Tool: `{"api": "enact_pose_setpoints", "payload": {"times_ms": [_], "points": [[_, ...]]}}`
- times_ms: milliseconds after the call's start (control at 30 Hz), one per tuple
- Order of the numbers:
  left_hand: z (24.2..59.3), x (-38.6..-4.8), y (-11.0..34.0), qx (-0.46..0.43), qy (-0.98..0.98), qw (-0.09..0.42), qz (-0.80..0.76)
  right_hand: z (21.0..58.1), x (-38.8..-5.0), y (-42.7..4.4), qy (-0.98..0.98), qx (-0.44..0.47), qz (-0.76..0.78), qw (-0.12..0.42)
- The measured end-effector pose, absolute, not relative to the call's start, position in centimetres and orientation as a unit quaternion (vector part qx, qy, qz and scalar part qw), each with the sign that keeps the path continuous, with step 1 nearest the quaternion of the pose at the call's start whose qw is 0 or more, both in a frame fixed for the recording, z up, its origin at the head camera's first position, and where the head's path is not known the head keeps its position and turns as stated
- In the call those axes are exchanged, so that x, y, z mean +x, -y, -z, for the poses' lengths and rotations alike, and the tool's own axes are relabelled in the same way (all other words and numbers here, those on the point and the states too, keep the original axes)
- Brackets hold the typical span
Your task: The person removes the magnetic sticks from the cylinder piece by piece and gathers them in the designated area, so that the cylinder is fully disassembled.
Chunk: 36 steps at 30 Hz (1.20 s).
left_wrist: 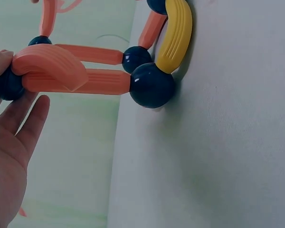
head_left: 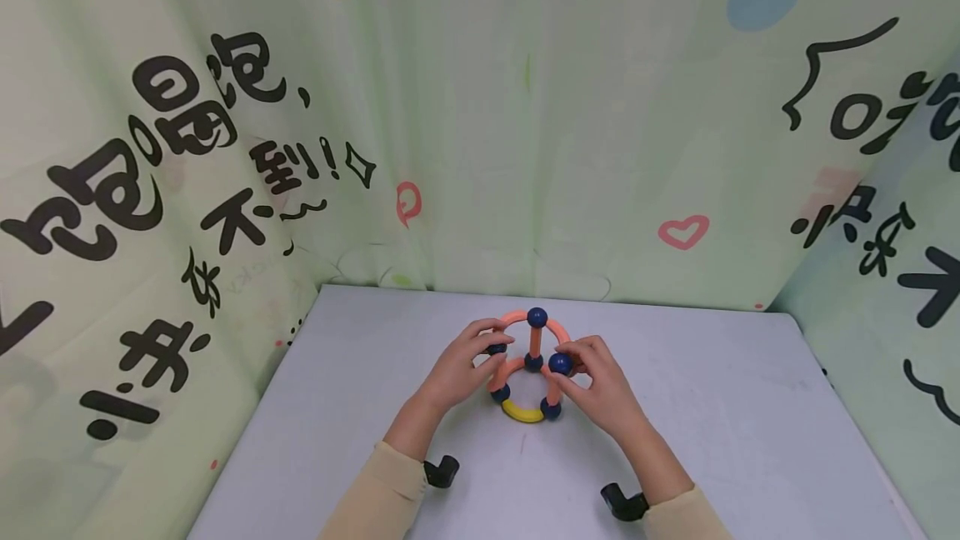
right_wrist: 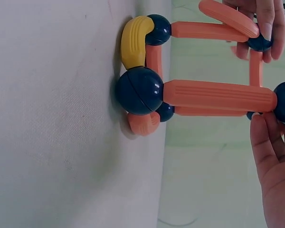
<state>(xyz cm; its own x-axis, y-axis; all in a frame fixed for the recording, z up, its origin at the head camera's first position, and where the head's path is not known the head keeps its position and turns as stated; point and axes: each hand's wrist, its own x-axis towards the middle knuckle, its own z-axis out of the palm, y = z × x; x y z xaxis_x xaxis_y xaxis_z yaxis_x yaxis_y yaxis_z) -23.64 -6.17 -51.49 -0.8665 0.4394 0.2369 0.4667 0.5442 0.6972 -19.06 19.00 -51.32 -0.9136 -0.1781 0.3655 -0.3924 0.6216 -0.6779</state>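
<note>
A frame of dark blue balls, pink rods and one yellow curved piece (head_left: 522, 412) stands on the table. The left hand (head_left: 459, 367) pinches an upper blue ball (left_wrist: 8, 84) at the frame's left side; a pink curved piece (left_wrist: 50, 61) juts from that ball. On the other side, the right hand (head_left: 602, 382) pinches another upper ball (head_left: 560, 363), which tops an upright pink rod (right_wrist: 218, 95). Pink curves meet at the rear top ball (head_left: 537, 317). The yellow piece joins two lower balls (left_wrist: 152, 85) at the front.
The pale table (head_left: 712, 407) extends around the frame, with its back edge close to a light green curtain (head_left: 570, 148) printed with black characters. Black straps with stubby mounts (head_left: 442, 472) are on both wrists, below beige sleeves.
</note>
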Motion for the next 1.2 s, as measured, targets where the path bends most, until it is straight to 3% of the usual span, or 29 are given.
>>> {"api": "enact_pose_setpoints", "payload": {"times_ms": [533, 1200], "points": [[52.03, -23.8, 6.09, -0.209, 0.853, 0.008, 0.479, 51.65, -19.07, -19.36, 0.895, 0.18, -0.37, 0.172], [52.44, -23.93, 6.41, -0.196, 0.833, 0.004, 0.517, 51.55, -18.94, -19.41, 0.904, 0.167, -0.375, 0.12]]}}
